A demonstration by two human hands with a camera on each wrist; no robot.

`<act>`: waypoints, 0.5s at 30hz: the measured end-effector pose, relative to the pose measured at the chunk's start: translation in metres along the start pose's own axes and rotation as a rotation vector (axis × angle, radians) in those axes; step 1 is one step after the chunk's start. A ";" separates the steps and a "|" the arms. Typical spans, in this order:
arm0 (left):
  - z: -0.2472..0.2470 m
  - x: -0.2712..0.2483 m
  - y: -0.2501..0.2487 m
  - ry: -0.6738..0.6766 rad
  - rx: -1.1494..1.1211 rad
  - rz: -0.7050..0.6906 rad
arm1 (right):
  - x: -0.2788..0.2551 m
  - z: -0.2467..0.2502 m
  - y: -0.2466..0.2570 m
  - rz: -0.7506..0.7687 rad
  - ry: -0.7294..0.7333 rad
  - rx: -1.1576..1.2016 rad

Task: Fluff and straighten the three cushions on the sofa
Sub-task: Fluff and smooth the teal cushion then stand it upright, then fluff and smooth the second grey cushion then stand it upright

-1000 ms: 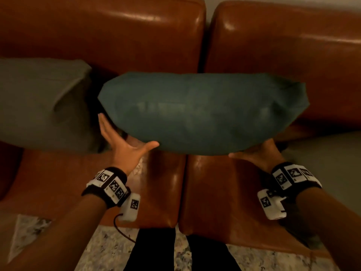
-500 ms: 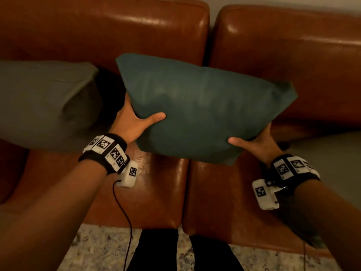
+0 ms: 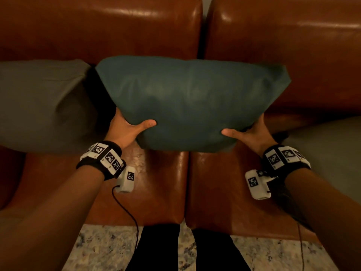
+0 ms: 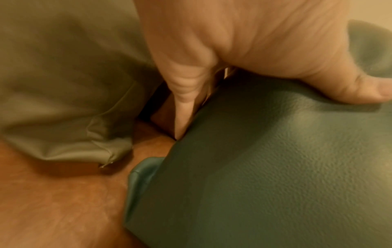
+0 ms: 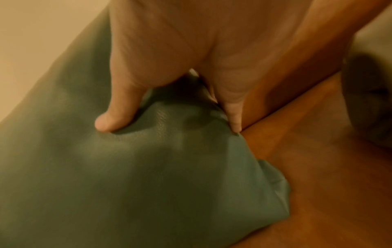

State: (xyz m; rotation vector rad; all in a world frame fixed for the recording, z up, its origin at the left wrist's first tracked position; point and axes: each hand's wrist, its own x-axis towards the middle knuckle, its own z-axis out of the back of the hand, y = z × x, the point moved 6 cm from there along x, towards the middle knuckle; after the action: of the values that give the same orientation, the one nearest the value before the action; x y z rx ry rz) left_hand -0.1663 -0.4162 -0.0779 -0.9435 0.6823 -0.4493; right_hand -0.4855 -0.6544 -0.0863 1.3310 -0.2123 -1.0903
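Brown leather sofa [image 3: 273, 45] carries a grey cushion [image 3: 43, 102] at left and a teal cushion [image 3: 187, 102] upright at centre against the backrest, gripped at its lower corners by left hand [image 3: 125, 132] and right hand [image 3: 252, 133].

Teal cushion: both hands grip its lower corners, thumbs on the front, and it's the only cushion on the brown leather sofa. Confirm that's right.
One thing is off: it is not the only cushion. The head view shows an olive-grey cushion beside the teal cushion on the sofa. The left hand and right hand do grip its lower corners, thumbs in front.
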 end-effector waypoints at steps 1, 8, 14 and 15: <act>-0.002 0.002 -0.001 0.009 -0.009 0.000 | 0.001 -0.001 0.000 -0.007 -0.002 0.008; -0.004 -0.004 -0.003 0.046 -0.006 -0.008 | -0.012 -0.002 0.005 -0.064 -0.041 0.025; -0.003 -0.023 -0.001 0.086 0.007 -0.068 | -0.044 -0.007 0.007 -0.067 -0.165 -0.035; -0.003 -0.026 0.002 0.095 0.017 -0.069 | -0.049 -0.008 0.005 -0.069 -0.171 -0.059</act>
State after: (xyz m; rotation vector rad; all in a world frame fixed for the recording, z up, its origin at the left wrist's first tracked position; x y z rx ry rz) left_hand -0.1868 -0.4004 -0.0725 -0.9363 0.7322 -0.5634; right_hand -0.5030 -0.6145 -0.0629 1.2003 -0.2603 -1.2611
